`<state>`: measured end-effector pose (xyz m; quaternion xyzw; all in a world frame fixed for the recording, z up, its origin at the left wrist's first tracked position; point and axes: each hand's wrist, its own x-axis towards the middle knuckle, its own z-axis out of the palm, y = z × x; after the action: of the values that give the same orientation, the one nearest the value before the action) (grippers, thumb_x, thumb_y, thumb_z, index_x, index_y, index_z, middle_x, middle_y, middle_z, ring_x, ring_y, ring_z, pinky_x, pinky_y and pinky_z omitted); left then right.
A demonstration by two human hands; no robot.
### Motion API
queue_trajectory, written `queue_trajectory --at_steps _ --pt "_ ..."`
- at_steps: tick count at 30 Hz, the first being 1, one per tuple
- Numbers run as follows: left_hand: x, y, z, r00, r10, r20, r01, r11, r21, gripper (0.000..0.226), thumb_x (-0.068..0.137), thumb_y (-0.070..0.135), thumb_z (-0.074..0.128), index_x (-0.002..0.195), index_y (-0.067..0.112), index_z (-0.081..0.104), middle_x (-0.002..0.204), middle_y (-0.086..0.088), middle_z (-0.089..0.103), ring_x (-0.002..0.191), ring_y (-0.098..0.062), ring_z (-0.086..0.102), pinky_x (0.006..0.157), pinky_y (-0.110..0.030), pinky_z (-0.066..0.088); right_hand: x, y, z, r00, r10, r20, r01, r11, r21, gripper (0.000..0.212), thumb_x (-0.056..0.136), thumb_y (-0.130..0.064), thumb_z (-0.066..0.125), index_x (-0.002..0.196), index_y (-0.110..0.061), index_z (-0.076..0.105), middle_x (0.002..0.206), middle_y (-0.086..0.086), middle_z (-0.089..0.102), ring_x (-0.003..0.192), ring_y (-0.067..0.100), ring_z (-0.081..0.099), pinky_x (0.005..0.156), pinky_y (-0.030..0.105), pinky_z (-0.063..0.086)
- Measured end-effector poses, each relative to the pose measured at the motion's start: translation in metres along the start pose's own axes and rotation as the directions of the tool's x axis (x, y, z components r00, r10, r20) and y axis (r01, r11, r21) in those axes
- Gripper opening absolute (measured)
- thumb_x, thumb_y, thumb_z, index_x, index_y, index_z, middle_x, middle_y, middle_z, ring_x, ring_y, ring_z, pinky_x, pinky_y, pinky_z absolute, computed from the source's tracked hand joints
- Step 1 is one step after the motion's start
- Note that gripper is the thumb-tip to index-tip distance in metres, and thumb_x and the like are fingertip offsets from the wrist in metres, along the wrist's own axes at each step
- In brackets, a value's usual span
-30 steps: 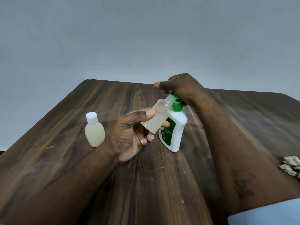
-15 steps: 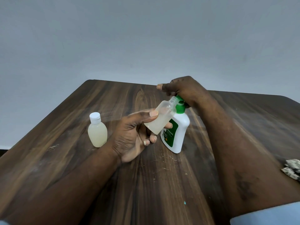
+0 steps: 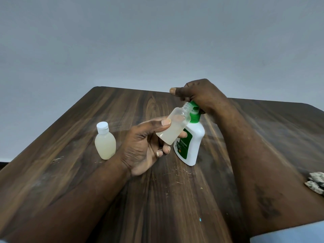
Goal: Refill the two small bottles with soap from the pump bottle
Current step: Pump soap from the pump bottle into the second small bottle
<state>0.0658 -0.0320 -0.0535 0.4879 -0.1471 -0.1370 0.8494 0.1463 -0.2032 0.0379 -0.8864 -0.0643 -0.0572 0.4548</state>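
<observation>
While left hand [image 3: 142, 148] fingers [image 3: 183, 135] clamp the uncapped small bottle [image 3: 173, 128] at the nozzle of the pump bottle [image 3: 191, 144], right hand [image 3: 201, 95] fingers curl over its head. Capped bottle [image 3: 105, 144] left of it looks done, so I'd say fill two. Next: steady press, mouth lined up.

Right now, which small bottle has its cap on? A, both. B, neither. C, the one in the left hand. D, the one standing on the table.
D: the standing small bottle wears a white cap, while the tilted small bottle in the left hand has a bare open neck held up to the pump bottle.
</observation>
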Motion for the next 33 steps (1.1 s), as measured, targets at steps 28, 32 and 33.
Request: queue_trajectory --at_steps 28,32,33 --pt "-0.0001 -0.001 -0.0015 1.0 0.006 -0.019 -0.006 1.0 0.02 0.031 0.084 0.03 0.064 0.104 0.013 0.079 0.101 -0.025 0.072 0.05 -0.017 0.049 0.04 -0.019 0.033 0.0026 0.0046 0.0 1.0 0.023 0.016 -0.023 1.0 0.005 0.047 0.084 -0.048 0.083 0.059 -0.018 0.056 0.053 -0.008 0.055 0.052 0.013 0.048 0.057 0.029 0.04" --pt "-0.0002 -0.0002 0.0007 1.0 0.004 -0.016 -0.004 1.0 0.018 0.031 0.083 0.03 0.063 0.104 0.015 0.08 0.1 -0.024 0.073 0.052 -0.017 0.048 0.041 -0.019 0.037 0.0017 0.0033 -0.0007 1.0 0.011 0.008 -0.011 1.0 0.025 0.046 0.084 -0.047 0.083 0.06 -0.019 0.058 0.055 -0.007 0.056 0.052 0.012 0.049 0.056 0.027 0.04" --pt "-0.0005 0.0001 0.0013 1.0 0.006 -0.015 -0.006 1.0 0.017 0.031 0.083 0.03 0.062 0.104 0.015 0.08 0.1 -0.024 0.073 0.053 -0.017 0.048 0.041 -0.019 0.037 0.0018 0.003 -0.001 1.0 0.002 0.001 -0.002 0.999 0.032 0.045 0.084 -0.047 0.083 0.06 -0.019 0.058 0.057 -0.005 0.057 0.053 0.013 0.049 0.056 0.027 0.04"
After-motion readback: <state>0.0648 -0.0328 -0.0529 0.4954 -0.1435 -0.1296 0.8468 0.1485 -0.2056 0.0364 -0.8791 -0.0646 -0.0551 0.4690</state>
